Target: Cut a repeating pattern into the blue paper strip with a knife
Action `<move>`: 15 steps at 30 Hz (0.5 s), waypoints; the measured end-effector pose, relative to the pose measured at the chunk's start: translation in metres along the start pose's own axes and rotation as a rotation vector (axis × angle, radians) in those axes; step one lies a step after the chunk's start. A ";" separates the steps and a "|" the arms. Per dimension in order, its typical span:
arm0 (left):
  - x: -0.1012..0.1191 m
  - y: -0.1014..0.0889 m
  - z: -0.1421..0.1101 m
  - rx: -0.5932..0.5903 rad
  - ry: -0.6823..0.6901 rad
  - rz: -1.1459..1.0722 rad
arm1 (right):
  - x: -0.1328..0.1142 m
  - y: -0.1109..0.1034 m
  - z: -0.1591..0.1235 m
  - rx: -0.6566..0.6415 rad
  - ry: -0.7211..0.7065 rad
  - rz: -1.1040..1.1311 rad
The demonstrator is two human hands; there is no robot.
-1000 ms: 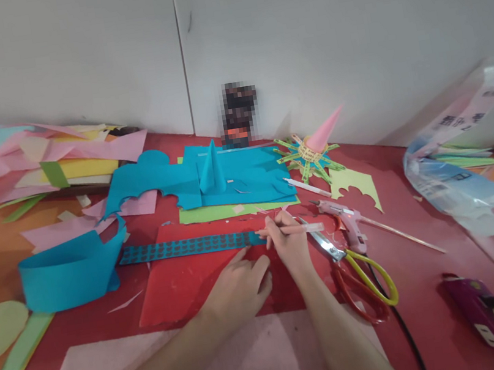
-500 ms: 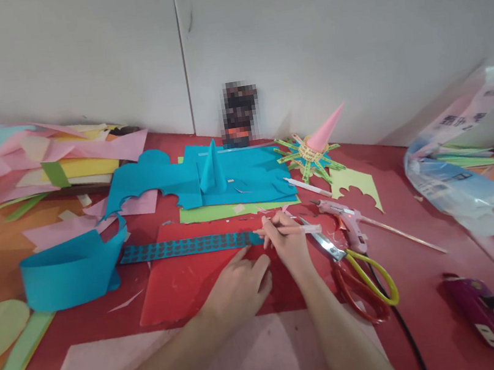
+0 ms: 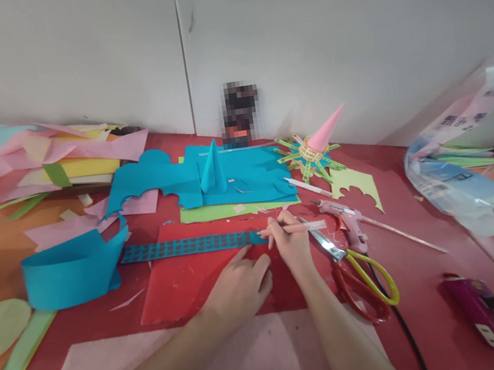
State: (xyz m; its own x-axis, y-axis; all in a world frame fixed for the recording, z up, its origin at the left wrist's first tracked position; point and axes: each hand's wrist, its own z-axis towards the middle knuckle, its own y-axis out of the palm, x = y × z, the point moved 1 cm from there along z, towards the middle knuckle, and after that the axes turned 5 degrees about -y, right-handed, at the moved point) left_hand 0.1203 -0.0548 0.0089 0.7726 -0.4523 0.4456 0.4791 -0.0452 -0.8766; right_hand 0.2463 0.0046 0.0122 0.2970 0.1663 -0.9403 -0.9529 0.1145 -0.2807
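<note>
My right hand (image 3: 289,242) grips a slim pen (image 3: 311,225) with a pale pink barrel. Its tip meets the right part of a blue paper strip (image 3: 191,246), whose left and middle stretch is covered with rows of dark drawn marks. My left hand (image 3: 243,281) rests just below the strip, index finger stretched out and touching its lower edge, the other fingers loosely bent with nothing in them. A red board (image 3: 180,294) lies under the strip and both hands. Left of the strip, a wide blue paper band (image 3: 63,277) stands curled in a loop.
Scissors (image 3: 343,254) and a pink glue gun (image 3: 350,225) lie right of my right hand. Behind are blue paper sheets (image 3: 254,168), a blue cone (image 3: 212,171) and a pink-coned paper piece (image 3: 321,137). Paper scraps (image 3: 84,153) pile up at left; a purple power strip (image 3: 479,311) lies at right.
The right hand and the pen have shifted slightly to the right along the strip. My left hand looks unmoved.
</note>
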 end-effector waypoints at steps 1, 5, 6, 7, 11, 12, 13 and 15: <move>0.000 0.000 0.000 0.003 0.003 -0.004 | 0.000 0.000 0.000 0.005 0.002 -0.003; 0.000 0.001 0.000 0.004 0.013 0.000 | 0.000 0.000 0.000 0.008 -0.013 -0.011; 0.000 0.001 0.000 0.005 0.013 -0.002 | 0.000 0.000 0.000 0.003 -0.019 -0.012; 0.000 0.000 0.000 0.004 0.011 -0.009 | 0.000 0.001 0.001 -0.001 -0.021 -0.010; 0.001 -0.002 0.001 0.004 0.005 -0.026 | 0.001 0.001 0.000 0.002 -0.018 0.004; 0.001 -0.002 0.001 0.003 0.004 -0.023 | 0.000 0.001 0.000 0.006 -0.018 0.002; 0.001 -0.002 0.001 0.003 0.004 -0.019 | 0.000 0.002 0.000 0.011 -0.019 -0.001; 0.001 -0.003 0.001 -0.001 0.006 -0.011 | -0.001 0.002 -0.001 0.023 -0.016 -0.007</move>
State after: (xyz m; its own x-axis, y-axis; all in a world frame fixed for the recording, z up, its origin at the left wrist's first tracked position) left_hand 0.1200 -0.0546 0.0118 0.7651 -0.4568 0.4538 0.4867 -0.0513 -0.8721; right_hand 0.2445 0.0037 0.0121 0.3043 0.1810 -0.9352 -0.9494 0.1382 -0.2822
